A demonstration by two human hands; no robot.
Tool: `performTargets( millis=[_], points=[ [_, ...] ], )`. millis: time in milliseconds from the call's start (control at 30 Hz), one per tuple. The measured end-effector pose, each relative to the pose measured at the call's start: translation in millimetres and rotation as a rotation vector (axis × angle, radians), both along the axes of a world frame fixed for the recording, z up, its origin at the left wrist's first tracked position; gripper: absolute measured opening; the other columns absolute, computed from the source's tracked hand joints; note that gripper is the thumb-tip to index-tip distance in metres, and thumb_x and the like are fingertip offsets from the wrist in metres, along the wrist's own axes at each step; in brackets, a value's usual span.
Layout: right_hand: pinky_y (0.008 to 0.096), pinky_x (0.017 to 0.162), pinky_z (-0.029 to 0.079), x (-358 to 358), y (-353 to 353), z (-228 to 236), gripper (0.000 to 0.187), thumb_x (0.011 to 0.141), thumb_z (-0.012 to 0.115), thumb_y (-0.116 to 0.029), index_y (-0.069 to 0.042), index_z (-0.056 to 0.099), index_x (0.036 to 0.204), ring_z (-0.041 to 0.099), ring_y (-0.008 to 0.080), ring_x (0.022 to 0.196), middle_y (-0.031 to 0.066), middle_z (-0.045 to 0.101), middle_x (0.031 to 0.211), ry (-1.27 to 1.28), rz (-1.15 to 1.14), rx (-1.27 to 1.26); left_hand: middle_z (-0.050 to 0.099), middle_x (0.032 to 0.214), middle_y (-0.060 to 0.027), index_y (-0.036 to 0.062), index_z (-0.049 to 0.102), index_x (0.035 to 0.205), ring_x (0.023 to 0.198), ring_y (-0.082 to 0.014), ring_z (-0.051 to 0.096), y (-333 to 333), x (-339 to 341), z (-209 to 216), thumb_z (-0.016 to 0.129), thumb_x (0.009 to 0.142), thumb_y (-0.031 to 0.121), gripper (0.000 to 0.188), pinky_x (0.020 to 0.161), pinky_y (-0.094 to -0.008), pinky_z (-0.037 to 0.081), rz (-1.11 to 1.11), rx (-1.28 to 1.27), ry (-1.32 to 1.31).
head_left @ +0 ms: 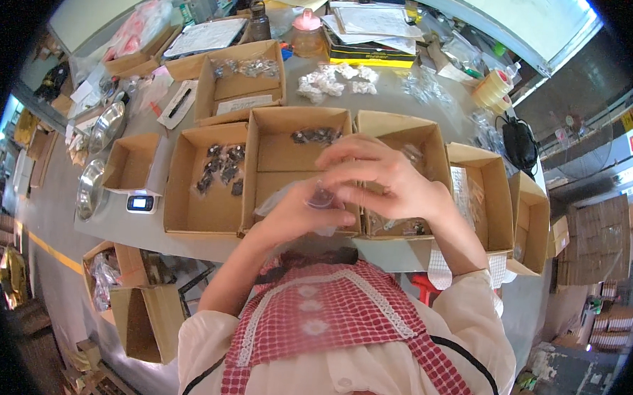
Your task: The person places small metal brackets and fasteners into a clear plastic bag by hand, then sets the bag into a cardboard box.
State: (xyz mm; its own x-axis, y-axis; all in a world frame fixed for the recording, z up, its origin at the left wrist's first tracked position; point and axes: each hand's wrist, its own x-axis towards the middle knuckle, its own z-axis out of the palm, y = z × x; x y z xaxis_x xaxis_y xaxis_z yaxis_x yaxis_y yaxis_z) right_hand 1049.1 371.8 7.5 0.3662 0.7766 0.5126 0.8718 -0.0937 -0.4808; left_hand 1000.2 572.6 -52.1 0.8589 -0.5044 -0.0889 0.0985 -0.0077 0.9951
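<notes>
Over the front edge of the middle cardboard box [297,161], my left hand [291,210] is closed around a small clear plastic bag [323,199]. Its thumb points to the right across the plastic. My right hand [386,174] reaches over from the right, its curled fingertips at the top of the bag. Anything between those fingertips is hidden and slightly blurred. Dark small parts [316,135] lie at the back of the middle box. Bagged dark parts [221,165] fill some of the open box [176,211] to its left.
More open boxes stand to the right, one with small bagged pieces [477,199]. A small scale [141,203] sits at the left by an open carton [128,163] and metal bowls [90,189]. Farther back are white pieces [329,84], a pink-lidded jar [308,36] and tape rolls [492,89].
</notes>
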Motion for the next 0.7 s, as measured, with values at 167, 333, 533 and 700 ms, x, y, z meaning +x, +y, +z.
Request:
performTargets(
  millis=[167, 333, 533, 700],
  points=[
    [0.0449, 0.098, 0.045, -3, -4, -16, 0.022, 0.073, 0.073, -0.002, -0.007, 0.066, 0.093, 0.053, 0.0359, 0.118, 0.0112, 0.062, 0.114, 0.025, 0.04, 0.066, 0.067, 0.102, -0.0029, 0.0018, 0.063, 0.11, 0.095, -0.0122, 0.061, -16, 2, -1, 0.083, 0.074, 0.007, 0.042, 0.082, -0.0288, 0.05, -0.02, -0.051, -0.16],
    [0.0407, 0.094, 0.048, -11, -25, -6, 0.017, 0.078, 0.071, 0.0, -0.004, 0.072, 0.094, 0.061, 0.0323, 0.11, 0.0124, 0.066, 0.115, 0.007, -0.248, 0.112, 0.067, 0.107, -0.0055, 0.0037, 0.059, 0.118, 0.099, -0.014, 0.062, -20, 8, 0, 0.079, 0.077, 0.008, 0.046, 0.087, -0.0312, 0.05, 0.04, 0.113, -0.233],
    [0.0284, 0.076, 0.051, -2, -84, -8, 0.012, 0.082, 0.066, 0.003, 0.003, 0.07, 0.094, 0.064, 0.014, 0.085, 0.0092, 0.071, 0.094, 0.714, -0.525, 0.237, 0.068, 0.104, -0.0091, 0.005, 0.062, 0.113, 0.097, -0.0222, 0.065, -10, 21, -26, 0.075, 0.079, 0.008, 0.037, 0.087, -0.0338, 0.05, 0.224, 0.308, -0.455],
    [0.0254, 0.072, 0.049, -5, -111, -28, 0.012, 0.076, 0.068, -0.008, 0.001, 0.074, 0.083, 0.065, 0.0125, 0.078, 0.0055, 0.072, 0.081, 0.788, -0.672, 0.187, 0.068, 0.101, -0.0099, 0.0045, 0.066, 0.103, 0.096, -0.023, 0.065, 8, 17, -5, 0.073, 0.08, 0.004, 0.024, 0.087, -0.0332, 0.05, 0.313, 0.353, -0.602]
  ],
)
